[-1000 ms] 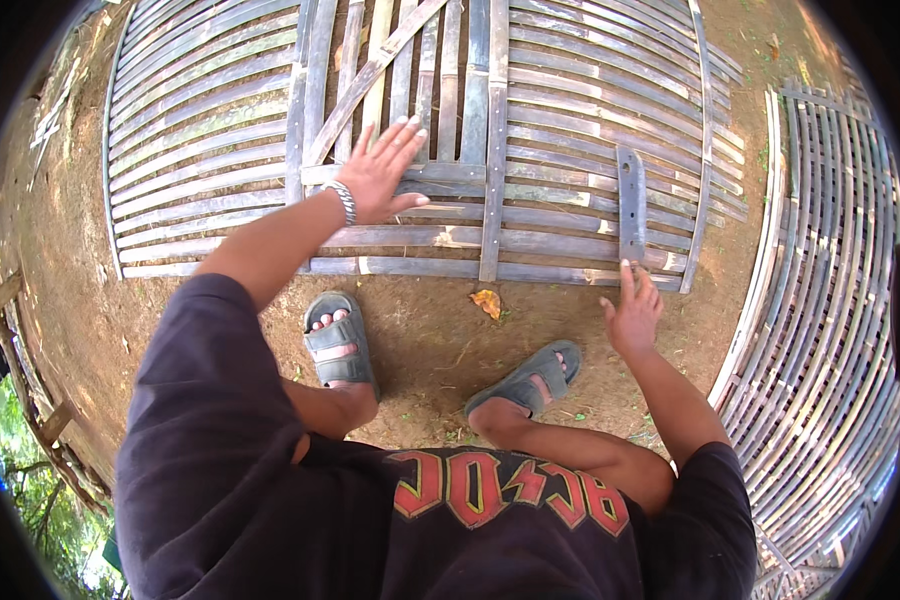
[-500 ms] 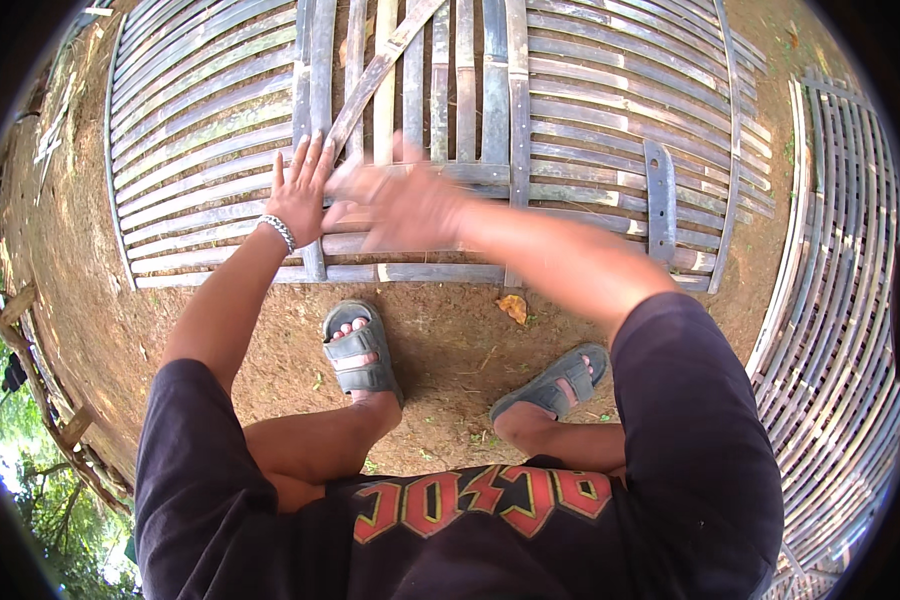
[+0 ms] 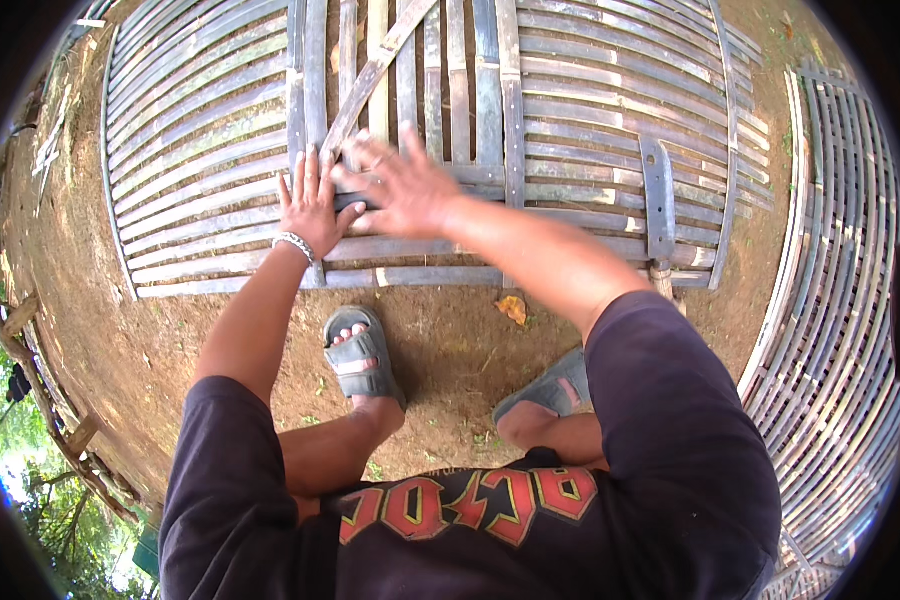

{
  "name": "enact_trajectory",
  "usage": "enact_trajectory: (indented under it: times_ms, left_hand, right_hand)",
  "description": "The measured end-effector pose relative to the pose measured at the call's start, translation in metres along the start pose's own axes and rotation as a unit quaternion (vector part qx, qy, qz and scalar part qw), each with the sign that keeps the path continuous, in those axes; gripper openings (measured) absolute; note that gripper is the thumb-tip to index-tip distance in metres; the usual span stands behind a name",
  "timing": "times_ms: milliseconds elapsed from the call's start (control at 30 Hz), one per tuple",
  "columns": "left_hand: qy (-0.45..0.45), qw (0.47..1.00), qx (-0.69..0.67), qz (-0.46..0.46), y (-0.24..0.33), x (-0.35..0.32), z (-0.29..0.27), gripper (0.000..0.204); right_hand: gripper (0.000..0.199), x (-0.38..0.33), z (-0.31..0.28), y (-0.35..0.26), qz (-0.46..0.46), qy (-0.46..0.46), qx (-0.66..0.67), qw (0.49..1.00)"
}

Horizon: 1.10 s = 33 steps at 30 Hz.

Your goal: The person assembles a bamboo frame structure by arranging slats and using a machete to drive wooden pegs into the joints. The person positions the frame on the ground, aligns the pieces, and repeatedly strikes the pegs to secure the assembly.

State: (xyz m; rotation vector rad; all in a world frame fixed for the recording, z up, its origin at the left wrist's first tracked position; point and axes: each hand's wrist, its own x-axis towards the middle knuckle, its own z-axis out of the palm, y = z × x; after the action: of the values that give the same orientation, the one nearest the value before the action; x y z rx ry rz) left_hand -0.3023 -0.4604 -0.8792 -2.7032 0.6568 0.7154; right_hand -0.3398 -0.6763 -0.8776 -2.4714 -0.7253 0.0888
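Observation:
A large panel of split bamboo slats [image 3: 610,117] lies on the ground in front of me. My left hand [image 3: 312,207] rests flat on its upright strip left of centre, fingers stretched out and pointing away from me. Just right of it is my right hand [image 3: 402,190], fingers spread and slightly blurred, over the near crosswise slats. No held thing shows in either hand. Whether the right palm touches the bamboo I cannot tell. A diagonal bamboo strip [image 3: 378,68] runs from near my fingertips up to the right.
On the panel's right side lies a flat grey blade-like piece [image 3: 658,195] with holes and a handle-like near end. Another slatted bamboo panel [image 3: 820,300] stands at the right. My sandalled feet [image 3: 360,355] are on bare soil, near a dry yellow leaf [image 3: 512,309].
My left hand has shifted slightly right and nearer to me. The right hand, strongly blurred before, now shows its spread fingers more sharply beside the left. The view has shifted a little.

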Motion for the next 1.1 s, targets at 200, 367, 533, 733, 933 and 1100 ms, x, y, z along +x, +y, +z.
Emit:
enact_trajectory:
  times_ms: [200, 367, 533, 733, 933, 1100]
  left_hand:
    - [-0.055, 0.997, 0.047, -0.022, -0.007, -0.017, -0.012, 0.1]
    - [-0.063, 0.997, 0.029, -0.021, 0.008, -0.006, -0.018, 0.106]
    - [-0.119, 0.985, -0.011, 0.121, -0.041, -0.029, -0.055, 0.103]
    - [-0.123, 0.966, -0.207, 0.097, -0.128, -0.144, -0.029, 0.085]
    - [0.215, 0.618, -0.632, -0.416, -0.106, -0.15, 0.149, 0.059]
    - [0.126, 0.438, -0.777, -0.433, -0.06, -0.133, 0.133, 0.07]
  right_hand:
    - [0.076, 0.02, -0.024, 0.005, 0.08, -0.108, -0.039, 0.99]
    - [0.071, 0.002, 0.014, 0.015, 0.024, 0.03, 0.001, 0.999]
    - [0.065, -0.047, 0.009, -0.048, -0.09, 0.043, 0.027, 0.995]
    - [0.066, -0.13, -0.019, -0.031, 0.168, -0.091, -0.053, 0.98]
    - [0.067, -0.16, -0.026, -0.026, 0.499, 0.004, 0.032, 0.866]
    - [0.061, -0.133, -0.024, -0.016, 0.553, 0.016, 0.035, 0.832]
